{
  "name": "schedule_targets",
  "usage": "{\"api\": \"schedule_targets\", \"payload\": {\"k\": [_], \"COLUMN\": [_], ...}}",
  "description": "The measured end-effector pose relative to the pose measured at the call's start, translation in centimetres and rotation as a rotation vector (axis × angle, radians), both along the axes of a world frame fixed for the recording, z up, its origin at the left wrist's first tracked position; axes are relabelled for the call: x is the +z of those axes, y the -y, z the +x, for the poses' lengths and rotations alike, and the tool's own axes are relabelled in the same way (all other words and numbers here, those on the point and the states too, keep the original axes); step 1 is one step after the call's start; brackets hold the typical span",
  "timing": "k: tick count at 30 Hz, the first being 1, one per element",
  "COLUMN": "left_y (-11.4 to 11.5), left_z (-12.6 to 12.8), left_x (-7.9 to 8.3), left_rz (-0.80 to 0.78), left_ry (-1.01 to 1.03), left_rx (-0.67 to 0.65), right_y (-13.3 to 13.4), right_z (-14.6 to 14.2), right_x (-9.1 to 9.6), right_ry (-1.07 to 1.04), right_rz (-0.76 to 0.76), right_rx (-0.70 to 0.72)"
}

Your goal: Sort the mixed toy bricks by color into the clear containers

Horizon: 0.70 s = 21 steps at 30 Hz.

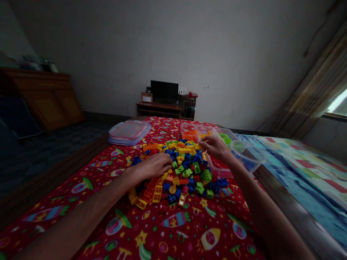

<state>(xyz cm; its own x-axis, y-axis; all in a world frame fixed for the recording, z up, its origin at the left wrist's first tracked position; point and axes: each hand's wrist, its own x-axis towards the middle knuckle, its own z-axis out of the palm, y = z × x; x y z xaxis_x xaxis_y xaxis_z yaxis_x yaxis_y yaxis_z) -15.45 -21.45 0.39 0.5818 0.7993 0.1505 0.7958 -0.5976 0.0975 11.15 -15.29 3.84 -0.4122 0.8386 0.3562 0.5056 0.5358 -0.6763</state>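
Note:
A heap of mixed plastic building blocks [187, 171] in blue, green, yellow, orange and red lies on the red patterned cloth [151, 231]. My left hand [157, 164] rests over the heap's left side with fingers curled down into it; whatever is under the fingertips is hidden. At the heap's far right edge, my right hand [216, 147] is closed in a pinch, with a yellow building block [197, 147] at its fingertips. Beside that hand stand clear plastic boxes, holding orange blocks [189, 135], yellow blocks [205, 134] and green blocks [225, 139].
Stacked plastic lids [130, 131] lie at the table's far left. A round clear tub [248, 156] with blue pieces stands at the right edge, beside a bed [306, 162]. Beyond the table are a monitor [164, 91] on a desk and a wooden cabinet [46, 97].

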Motion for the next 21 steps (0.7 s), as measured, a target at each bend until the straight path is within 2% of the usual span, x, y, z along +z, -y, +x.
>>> {"api": "schedule_targets", "payload": {"k": [4,7,10,12,14,17,21], "left_y": [-0.1,-0.1,-0.1,-0.1,-0.1,-0.2,-0.2], "left_z": [0.0,0.1,0.1,0.0,0.0,0.0,-0.1], "left_x": [-0.2,-0.2,-0.2,-0.3,-0.3,-0.4,-0.3], "left_rz": [0.012,0.014,0.019,0.027,0.031,0.032,0.013], "left_ry": [-0.013,-0.014,-0.009,0.0,0.009,0.013,0.029], "left_rx": [0.007,0.012,0.009,0.0,-0.011,-0.009,-0.023], "right_y": [-2.8,-5.8,-8.2,-8.6,-8.2,-6.4,-3.5], "right_z": [0.8,1.2,1.3,1.3,1.1,0.9,-0.2], "right_x": [0.1,0.8,1.2,1.1,0.7,0.3,1.1], "right_ry": [0.037,0.071,0.163,0.241,0.256,0.241,0.231], "right_rz": [-0.057,-0.023,0.077,0.196,0.28,0.259,0.259], "right_rx": [-0.113,-0.334,-0.6,-0.674,-0.646,-0.484,-0.271]}}
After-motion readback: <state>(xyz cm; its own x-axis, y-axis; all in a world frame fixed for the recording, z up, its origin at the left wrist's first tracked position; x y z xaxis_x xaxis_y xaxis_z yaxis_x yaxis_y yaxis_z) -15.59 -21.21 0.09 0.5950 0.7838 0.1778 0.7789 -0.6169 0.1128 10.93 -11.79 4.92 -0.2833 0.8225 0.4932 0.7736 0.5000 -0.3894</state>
